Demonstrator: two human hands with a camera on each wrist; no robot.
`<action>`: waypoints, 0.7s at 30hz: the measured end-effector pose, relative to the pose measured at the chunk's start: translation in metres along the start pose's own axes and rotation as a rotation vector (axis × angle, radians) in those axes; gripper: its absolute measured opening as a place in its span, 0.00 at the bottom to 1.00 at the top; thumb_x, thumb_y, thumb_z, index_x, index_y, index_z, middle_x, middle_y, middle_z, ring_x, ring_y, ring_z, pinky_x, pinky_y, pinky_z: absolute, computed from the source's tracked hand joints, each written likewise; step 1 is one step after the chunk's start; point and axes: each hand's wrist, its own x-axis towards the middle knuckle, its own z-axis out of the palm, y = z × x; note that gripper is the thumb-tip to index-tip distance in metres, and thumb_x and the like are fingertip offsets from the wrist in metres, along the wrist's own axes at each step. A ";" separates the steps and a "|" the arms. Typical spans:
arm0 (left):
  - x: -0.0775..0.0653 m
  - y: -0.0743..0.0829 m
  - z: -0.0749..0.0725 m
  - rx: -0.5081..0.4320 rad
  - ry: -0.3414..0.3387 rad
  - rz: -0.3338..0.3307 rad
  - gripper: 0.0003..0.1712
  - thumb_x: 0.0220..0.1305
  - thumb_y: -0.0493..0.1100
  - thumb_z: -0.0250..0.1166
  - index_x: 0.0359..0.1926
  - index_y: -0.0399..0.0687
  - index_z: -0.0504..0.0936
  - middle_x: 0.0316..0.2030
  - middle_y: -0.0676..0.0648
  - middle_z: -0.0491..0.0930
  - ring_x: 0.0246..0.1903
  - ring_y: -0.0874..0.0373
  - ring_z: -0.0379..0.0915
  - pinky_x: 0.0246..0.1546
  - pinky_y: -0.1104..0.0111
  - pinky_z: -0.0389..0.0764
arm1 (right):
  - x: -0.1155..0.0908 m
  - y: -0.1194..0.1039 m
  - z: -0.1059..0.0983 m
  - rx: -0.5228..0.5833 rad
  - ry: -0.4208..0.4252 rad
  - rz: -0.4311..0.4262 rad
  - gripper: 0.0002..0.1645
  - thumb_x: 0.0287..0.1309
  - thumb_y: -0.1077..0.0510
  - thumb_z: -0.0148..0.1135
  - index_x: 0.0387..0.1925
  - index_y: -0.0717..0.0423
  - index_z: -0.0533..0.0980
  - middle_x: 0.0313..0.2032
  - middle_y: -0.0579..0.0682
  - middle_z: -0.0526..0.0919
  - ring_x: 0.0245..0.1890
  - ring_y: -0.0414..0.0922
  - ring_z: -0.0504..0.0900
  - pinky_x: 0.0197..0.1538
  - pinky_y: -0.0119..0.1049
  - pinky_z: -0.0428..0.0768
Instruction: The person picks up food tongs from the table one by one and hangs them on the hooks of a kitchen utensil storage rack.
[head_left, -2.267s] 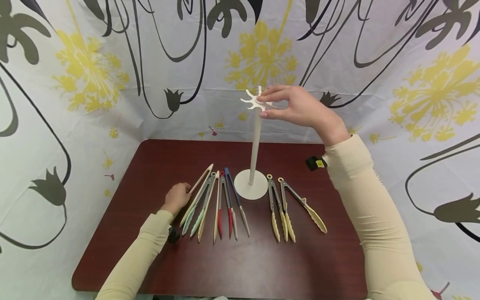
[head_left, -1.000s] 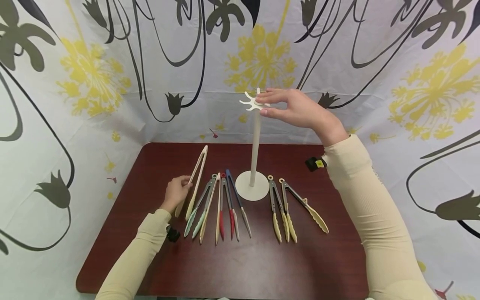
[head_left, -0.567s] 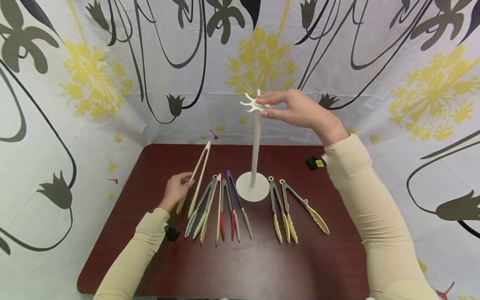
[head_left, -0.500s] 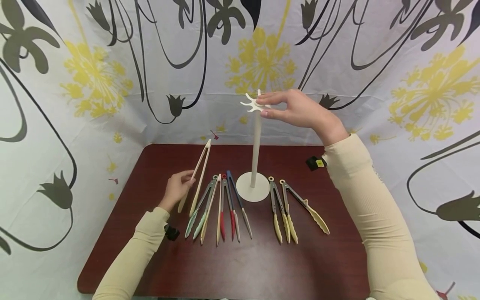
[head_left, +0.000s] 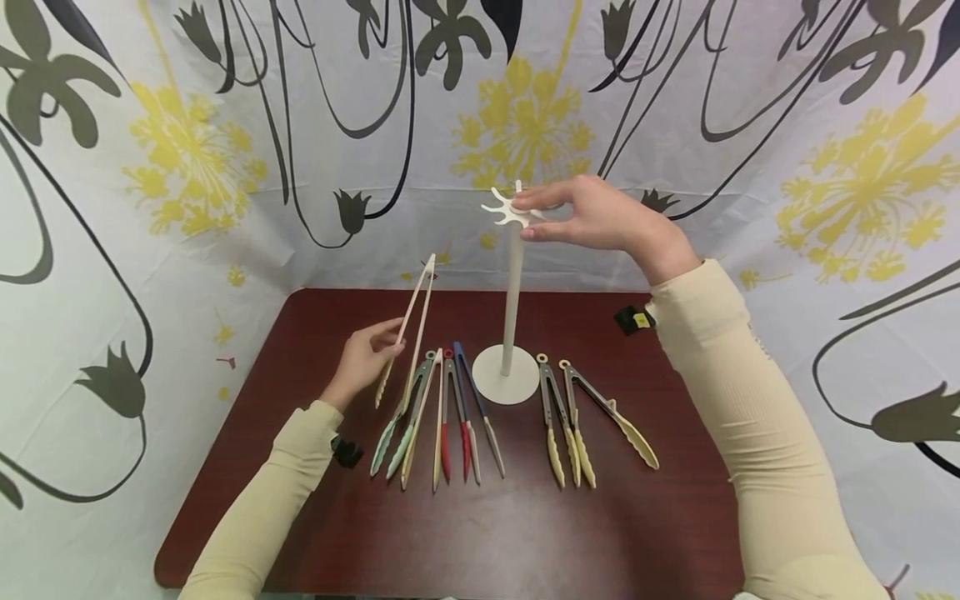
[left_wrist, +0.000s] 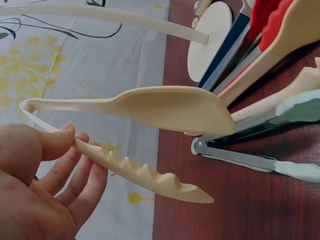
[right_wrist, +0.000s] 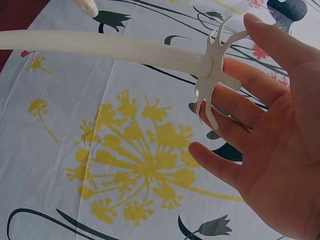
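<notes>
My left hand (head_left: 363, 362) pinches one arm of cream tongs (left_wrist: 175, 107) between thumb and fingers. The tongs are raised off the table, hinge end up and arms spread, their scalloped heads pointing down. Upright on the table is a white stand (head_left: 513, 292) with a round base and a ring of curved hooks (head_left: 498, 207) on top. My right hand (head_left: 600, 212) rests its fairly straight fingers on that hooked top; in the right wrist view the thumb is at one hook's tip. Mint-tipped tongs (head_left: 384, 446) lie just below the raised pair.
On the dark red table (head_left: 487, 542), another cream pair of tongs (head_left: 437, 433), red-tipped tongs (head_left: 445, 450) and blue-handled tongs (head_left: 465, 371) lie left of the base. Yellow-tipped tongs (head_left: 633, 437) lie to its right. A patterned cloth (head_left: 300, 167) hangs behind.
My left hand has lifted the cream tongs from the left end of the row and carried them up and rightward toward the stand. My right hand has stayed at the hooked top.
</notes>
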 end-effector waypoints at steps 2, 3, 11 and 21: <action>0.001 0.003 0.000 -0.016 0.010 0.003 0.27 0.64 0.37 0.67 0.65 0.51 0.77 0.42 0.39 0.87 0.40 0.45 0.85 0.35 0.68 0.83 | 0.000 0.000 0.000 -0.005 -0.004 0.003 0.33 0.60 0.36 0.64 0.65 0.40 0.74 0.67 0.42 0.74 0.73 0.44 0.67 0.75 0.48 0.64; 0.002 0.005 0.000 -0.022 0.014 0.005 0.27 0.64 0.37 0.67 0.64 0.51 0.77 0.42 0.39 0.87 0.41 0.45 0.85 0.35 0.69 0.83 | 0.000 0.000 0.000 -0.006 -0.004 0.005 0.33 0.60 0.36 0.64 0.65 0.40 0.74 0.67 0.42 0.74 0.73 0.43 0.67 0.74 0.48 0.64; 0.009 0.019 0.001 -0.057 0.055 0.048 0.27 0.63 0.37 0.68 0.63 0.54 0.79 0.41 0.39 0.88 0.40 0.45 0.85 0.33 0.71 0.83 | 0.000 0.000 0.000 -0.001 0.004 0.006 0.33 0.61 0.36 0.63 0.65 0.40 0.74 0.67 0.42 0.74 0.72 0.44 0.67 0.74 0.48 0.65; 0.017 0.040 0.000 -0.173 0.095 0.120 0.27 0.62 0.38 0.69 0.63 0.57 0.79 0.43 0.36 0.87 0.45 0.41 0.85 0.34 0.78 0.81 | 0.001 -0.001 0.001 -0.008 0.024 -0.007 0.31 0.61 0.37 0.64 0.64 0.40 0.75 0.66 0.43 0.75 0.72 0.44 0.69 0.74 0.48 0.66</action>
